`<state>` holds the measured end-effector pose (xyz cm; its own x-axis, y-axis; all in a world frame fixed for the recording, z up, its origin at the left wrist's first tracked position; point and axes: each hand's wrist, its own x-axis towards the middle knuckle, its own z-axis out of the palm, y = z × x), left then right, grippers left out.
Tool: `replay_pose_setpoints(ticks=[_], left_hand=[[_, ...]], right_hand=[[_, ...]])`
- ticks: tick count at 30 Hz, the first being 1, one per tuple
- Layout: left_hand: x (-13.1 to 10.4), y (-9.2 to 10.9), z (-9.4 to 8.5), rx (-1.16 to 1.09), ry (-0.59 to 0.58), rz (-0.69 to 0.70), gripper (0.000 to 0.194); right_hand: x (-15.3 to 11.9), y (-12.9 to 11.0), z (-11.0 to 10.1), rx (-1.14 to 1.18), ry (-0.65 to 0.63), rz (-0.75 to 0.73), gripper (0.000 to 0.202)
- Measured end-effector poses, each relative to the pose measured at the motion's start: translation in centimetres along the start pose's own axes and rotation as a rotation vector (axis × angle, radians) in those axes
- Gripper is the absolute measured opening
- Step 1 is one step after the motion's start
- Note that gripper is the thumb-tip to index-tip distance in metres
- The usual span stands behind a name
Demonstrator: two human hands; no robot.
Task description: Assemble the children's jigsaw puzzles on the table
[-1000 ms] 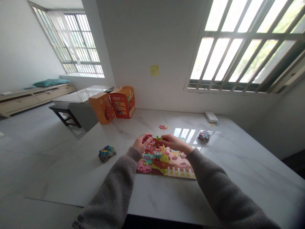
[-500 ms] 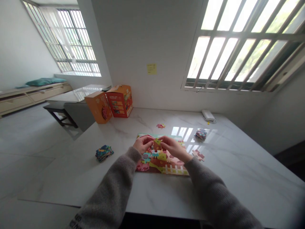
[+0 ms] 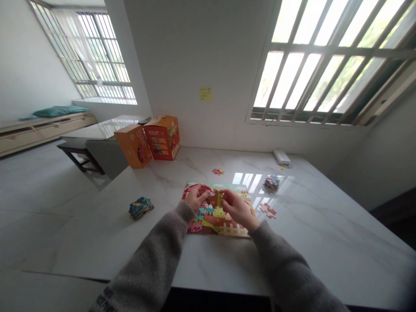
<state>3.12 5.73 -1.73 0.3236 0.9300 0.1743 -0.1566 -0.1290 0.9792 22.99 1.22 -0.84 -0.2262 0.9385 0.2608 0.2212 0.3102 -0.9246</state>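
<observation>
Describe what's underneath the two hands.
A colourful puzzle lies below the left hand and right hand; its white fence shows near the front edge. Parts covered by the hands cannot be seen.

A marbled white table (image 3: 208, 264) bears a puzzle (image 3: 219, 220), loose pieces (image 3: 268, 210), two stacks (image 3: 141, 208) and orange boxes (image 3: 162, 138).

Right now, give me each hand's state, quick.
Left hand: fingers bent over the puzzle; whether it grips anything cannot be told.
Right hand: fingers curled over the puzzle; whether it grips anything cannot be told.
</observation>
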Motion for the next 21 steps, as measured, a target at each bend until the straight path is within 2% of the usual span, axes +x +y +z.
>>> replay_pose_setpoints(ticks=[3,5,7,9,11,15,17,21], left_hand=[[0.0,-0.2,0.2,-0.047,-0.051,0.005,0.048],[0.0,-0.2,0.3,-0.032,-0.044,0.022,0.047],[0.0,-0.2,0.2,0.026,-0.010,0.058,0.045],[0.1,-0.1,0.1,0.101,0.014,0.106,0.041],[0.1,0.0,-0.2,0.174,0.021,0.151,0.036],[0.2,0.1,-0.5,0.252,0.043,0.189,0.030],[0.3,0.1,-0.7,0.270,0.052,0.191,0.029],[0.3,-0.1,-0.7,0.260,0.041,0.152,0.032]], right_hand=[[-0.1,-0.1,0.3,0.153,0.099,0.067,0.022],[-0.3,-0.4,0.7,0.180,0.097,0.105,0.026],[-0.7,-0.6,1.2,0.097,0.040,0.091,0.026],[-1.0,-0.5,1.5,-0.070,-0.003,0.026,0.023],[-1.2,-0.4,1.3,-0.225,0.006,-0.070,0.022],[-1.2,-0.4,0.0,-0.432,0.053,-0.330,0.050],[-1.1,-0.6,-0.8,-0.532,0.055,-0.434,0.056],[-0.9,-1.0,-1.2,-0.618,-0.010,-0.539,0.036]])
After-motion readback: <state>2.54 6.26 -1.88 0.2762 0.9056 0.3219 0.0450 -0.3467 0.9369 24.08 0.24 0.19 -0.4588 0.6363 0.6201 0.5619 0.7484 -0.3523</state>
